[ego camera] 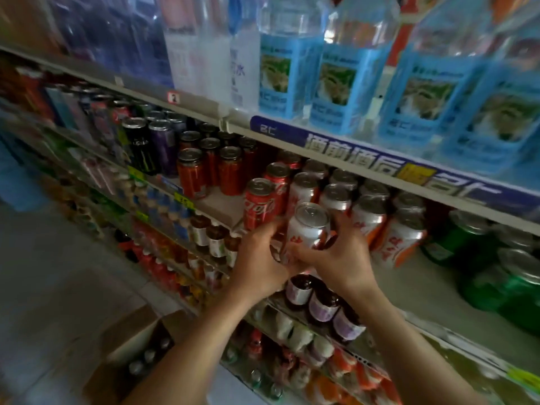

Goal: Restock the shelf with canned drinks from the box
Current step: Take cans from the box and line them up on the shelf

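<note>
- Silver-and-orange can (308, 226), the drink being shelved, sits tilted at the front edge of the middle shelf (420, 276), just ahead of the rows of matching silver-and-orange cans (368, 217) that fill the space behind and to its right.
- Left hand (257, 258) curls its fingers around the can's lower left side, low at the shelf lip.
- Right hand (340, 254) wraps the can from the right, fingers bent around its body and thumb toward the base; both hands hold the same can and meet beneath it.
- Red cola cans (261, 204) stand just left of the held can, touching or nearly touching it; I cannot tell which.
- Green cans (514, 276) lie further right on the same shelf, well apart from the hands.
- Tall red cans (193, 172) and dark energy-drink cans (140, 144) stand further left.
- Large water bottles with blue labels (336, 80) line the shelf above.
- Cardboard box (128, 355) sits open on the floor at lower left, with can tops visible inside.
- Small brown bottles (321, 302) fill the shelf below the hands.
</note>
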